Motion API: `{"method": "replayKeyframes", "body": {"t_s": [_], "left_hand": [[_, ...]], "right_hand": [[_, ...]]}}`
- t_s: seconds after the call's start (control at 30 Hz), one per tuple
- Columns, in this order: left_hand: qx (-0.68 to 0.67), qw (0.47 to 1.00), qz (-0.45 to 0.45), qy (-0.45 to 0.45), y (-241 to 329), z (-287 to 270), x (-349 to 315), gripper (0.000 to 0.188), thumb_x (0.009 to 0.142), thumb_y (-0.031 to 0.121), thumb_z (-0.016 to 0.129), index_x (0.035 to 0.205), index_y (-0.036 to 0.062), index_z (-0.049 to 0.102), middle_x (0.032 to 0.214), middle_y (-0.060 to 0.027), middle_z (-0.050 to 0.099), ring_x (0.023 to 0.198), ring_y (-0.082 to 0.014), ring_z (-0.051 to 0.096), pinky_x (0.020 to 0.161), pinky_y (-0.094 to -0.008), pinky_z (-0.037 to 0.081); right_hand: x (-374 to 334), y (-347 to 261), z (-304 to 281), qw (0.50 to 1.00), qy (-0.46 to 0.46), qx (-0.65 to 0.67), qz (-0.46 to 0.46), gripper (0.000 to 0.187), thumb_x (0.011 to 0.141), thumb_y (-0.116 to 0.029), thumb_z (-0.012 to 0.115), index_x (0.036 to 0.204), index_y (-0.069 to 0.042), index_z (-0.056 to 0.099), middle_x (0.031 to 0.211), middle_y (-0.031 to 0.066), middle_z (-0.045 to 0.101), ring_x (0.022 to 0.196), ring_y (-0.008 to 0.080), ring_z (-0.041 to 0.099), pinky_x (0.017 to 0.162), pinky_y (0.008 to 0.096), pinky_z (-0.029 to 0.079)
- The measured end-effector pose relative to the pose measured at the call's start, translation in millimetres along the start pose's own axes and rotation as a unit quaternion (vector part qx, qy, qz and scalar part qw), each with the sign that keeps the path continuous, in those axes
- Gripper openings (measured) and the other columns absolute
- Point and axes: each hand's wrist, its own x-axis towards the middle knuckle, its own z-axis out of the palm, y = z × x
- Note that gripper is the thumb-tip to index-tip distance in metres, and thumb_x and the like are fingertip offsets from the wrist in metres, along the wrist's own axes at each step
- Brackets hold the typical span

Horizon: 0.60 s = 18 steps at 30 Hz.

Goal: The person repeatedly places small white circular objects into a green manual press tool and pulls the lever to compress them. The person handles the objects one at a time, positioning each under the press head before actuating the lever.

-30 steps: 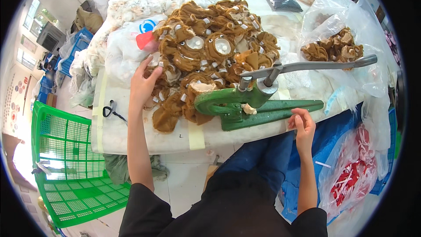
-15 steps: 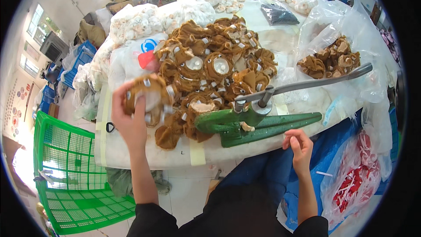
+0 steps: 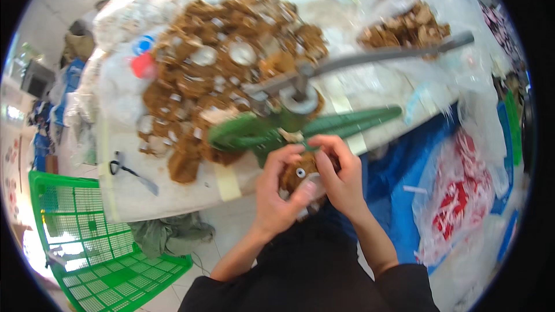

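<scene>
A brown plush piece [image 3: 293, 177] with a plastic eye sits between my two hands, at the table's front edge. My left hand [image 3: 277, 193] grips its left side, thumb across the front. The fingers of my right hand [image 3: 342, 180] are closed on its upper right part. Fingers cover much of the piece. Just beyond my fingertips stands a green hand press [image 3: 243, 133] with a long grey metal lever [image 3: 393, 58]; a small pale scrap [image 3: 291, 136] lies on its base. Behind the press spreads a heap of brown plush pieces [image 3: 191, 81], some with white discs.
Black-handled scissors [image 3: 132, 172] lie on the table at left. A clear bag [image 3: 404, 26] at the back right holds more brown pieces. White stuffed bags [image 3: 127, 17] line the back left. A green crate [image 3: 87, 237] stands left; a bag of red pieces [image 3: 457, 196] lies right.
My left hand has brought the plush piece from the table's left to the front, and my right hand now grips it too. The view has shifted; the scissors now show fully.
</scene>
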Motion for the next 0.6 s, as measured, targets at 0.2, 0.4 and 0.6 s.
{"method": "replayKeyframes", "body": {"t_s": [0.2, 0.4, 0.6], "left_hand": [[-0.089, 0.987, -0.127, 0.032, -9, 6, 17, 0.034, 0.098, 0.001, 0.066, 0.130, -0.0014, 0.054, 0.101, -0.0038, 0.063, 0.085, -0.0075, 0.060, 0.077, -0.0218, 0.050], [-0.006, 0.994, -0.061, 0.093, -14, 8, 28, 0.033, 0.094, -0.003, 0.071, 0.122, -0.0015, 0.054, 0.100, -0.0070, 0.062, 0.087, -0.0105, 0.061, 0.079, -0.0237, 0.051], [0.045, 0.983, -0.035, 0.174, -23, 0, 40, 0.024, 0.094, -0.001, 0.073, 0.108, -0.0032, 0.054, 0.100, -0.0096, 0.065, 0.088, -0.0114, 0.063, 0.078, -0.0247, 0.052]], "right_hand": [[13, 33, 7, 0.993, 0.065, 0.081, 0.062, 0.011, 0.101, -0.008, 0.059, 0.108, -0.001, 0.065, 0.070, -0.0018, 0.048, 0.064, 0.0030, 0.040, 0.055, 0.0239, 0.033], [47, 39, 19, 0.994, 0.086, 0.034, 0.057, 0.010, 0.098, -0.008, 0.062, 0.105, -0.001, 0.064, 0.069, 0.0035, 0.054, 0.061, 0.0091, 0.047, 0.056, 0.0285, 0.039], [53, 38, 31, 0.982, 0.145, -0.091, -0.082, 0.011, 0.092, -0.007, 0.070, 0.102, -0.004, 0.068, 0.096, 0.0090, 0.065, 0.073, 0.0244, 0.062, 0.066, 0.0357, 0.051]]}}
